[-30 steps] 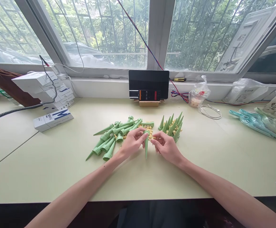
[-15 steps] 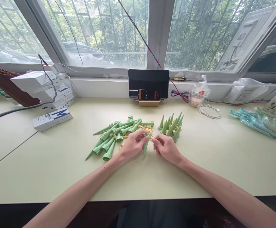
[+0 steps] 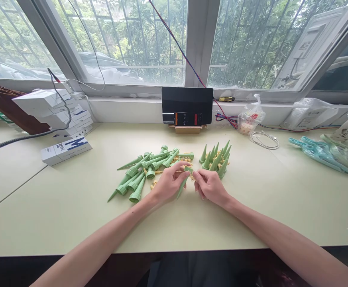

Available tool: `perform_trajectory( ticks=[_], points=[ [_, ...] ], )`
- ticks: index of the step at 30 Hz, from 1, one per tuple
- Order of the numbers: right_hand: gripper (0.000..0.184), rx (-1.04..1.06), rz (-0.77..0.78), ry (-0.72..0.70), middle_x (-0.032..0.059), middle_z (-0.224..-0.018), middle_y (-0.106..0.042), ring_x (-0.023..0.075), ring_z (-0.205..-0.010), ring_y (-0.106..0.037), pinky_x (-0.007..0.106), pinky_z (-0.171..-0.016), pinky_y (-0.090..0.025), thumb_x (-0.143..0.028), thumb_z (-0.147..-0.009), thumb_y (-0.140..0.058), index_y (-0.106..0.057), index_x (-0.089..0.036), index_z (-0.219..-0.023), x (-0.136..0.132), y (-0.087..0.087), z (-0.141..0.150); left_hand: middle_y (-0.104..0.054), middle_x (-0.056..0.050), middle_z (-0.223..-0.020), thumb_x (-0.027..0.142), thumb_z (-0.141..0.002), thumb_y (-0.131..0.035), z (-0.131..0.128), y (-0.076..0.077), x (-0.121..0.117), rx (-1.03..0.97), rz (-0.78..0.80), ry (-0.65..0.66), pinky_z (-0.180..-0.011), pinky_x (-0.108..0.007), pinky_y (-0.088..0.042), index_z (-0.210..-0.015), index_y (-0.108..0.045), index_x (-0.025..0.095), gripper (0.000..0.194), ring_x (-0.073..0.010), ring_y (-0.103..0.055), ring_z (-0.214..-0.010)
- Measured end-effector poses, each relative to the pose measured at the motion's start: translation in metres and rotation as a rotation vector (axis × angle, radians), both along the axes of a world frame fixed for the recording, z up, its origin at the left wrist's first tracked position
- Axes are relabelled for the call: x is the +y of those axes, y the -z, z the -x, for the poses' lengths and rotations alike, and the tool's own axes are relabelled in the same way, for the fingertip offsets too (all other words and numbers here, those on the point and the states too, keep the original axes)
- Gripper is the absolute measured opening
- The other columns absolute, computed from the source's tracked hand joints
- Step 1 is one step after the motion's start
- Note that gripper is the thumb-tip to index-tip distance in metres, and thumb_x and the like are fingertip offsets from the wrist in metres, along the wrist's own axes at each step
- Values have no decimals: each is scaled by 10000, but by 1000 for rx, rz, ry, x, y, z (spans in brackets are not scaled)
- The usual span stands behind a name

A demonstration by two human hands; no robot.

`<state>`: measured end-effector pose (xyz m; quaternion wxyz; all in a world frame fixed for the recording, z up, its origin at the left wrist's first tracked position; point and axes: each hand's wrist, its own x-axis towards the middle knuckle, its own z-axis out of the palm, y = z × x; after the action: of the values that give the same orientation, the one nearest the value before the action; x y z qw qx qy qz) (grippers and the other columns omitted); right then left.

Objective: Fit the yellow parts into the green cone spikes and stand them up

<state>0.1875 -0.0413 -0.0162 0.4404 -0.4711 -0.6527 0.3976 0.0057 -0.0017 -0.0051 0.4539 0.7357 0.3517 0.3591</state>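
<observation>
My left hand point(image 3: 169, 182) is closed around a green plastic watering spike point(image 3: 182, 188), its pointed end tilted down and toward me. My right hand point(image 3: 209, 184) pinches a small yellow part point(image 3: 192, 178) against the spike's wide end; the fingertips hide most of it. Left of my hands lies a loose heap of green spikes point(image 3: 136, 181), with small yellow pieces point(image 3: 185, 160) scattered behind my left hand. A cluster of spikes point(image 3: 215, 157) stands points up beyond my right hand, with yellow pieces among them.
A phone point(image 3: 187, 119) showing a timer leans on a dark tablet point(image 3: 187, 101) at the back. White boxes point(image 3: 66, 150) are on the left. A plastic bag point(image 3: 250, 115), a coiled white cable point(image 3: 264, 140) and wrapped teal tools point(image 3: 320, 155) lie to the right.
The spike in my left hand has tilted, its tip swinging left and slightly up. My right fingers have shifted a little while staying at its wide end.
</observation>
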Motion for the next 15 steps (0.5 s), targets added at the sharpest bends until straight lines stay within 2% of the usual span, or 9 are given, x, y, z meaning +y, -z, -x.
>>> perform_trajectory(
  ticks=[5, 10, 15],
  points=[
    [409, 6, -32, 21, -16, -588, -591, 99, -354, -506, 240, -403, -410, -473, -983, -463, -509, -199, -684, -1, -2, 1, -535, 12, -782, 431, -930, -551, -1, 1, -1, 22, -27, -28, -494, -203, -421, -1147, -625, 217, 313, -81, -483, -544],
    [256, 40, -59, 62, -8, -713, -612, 115, -440, -563, 235, -416, -447, -449, -958, -522, -575, -199, -959, -1, -4, 2, -549, 16, -750, 464, -918, -555, -2, 0, 2, -40, 43, -63, -461, -213, -441, -1123, -618, 214, 329, -90, -520, -507],
    [302, -22, -126, 80, 31, -875, -646, 119, -517, -597, 256, -502, -514, -392, -941, -555, -544, -204, -1176, -2, -4, 1, -576, 14, -709, 480, -900, -580, -2, -4, 4, -90, 112, -120, -491, -229, -482, -1039, -601, 186, 325, -99, -538, -503]
  ],
)
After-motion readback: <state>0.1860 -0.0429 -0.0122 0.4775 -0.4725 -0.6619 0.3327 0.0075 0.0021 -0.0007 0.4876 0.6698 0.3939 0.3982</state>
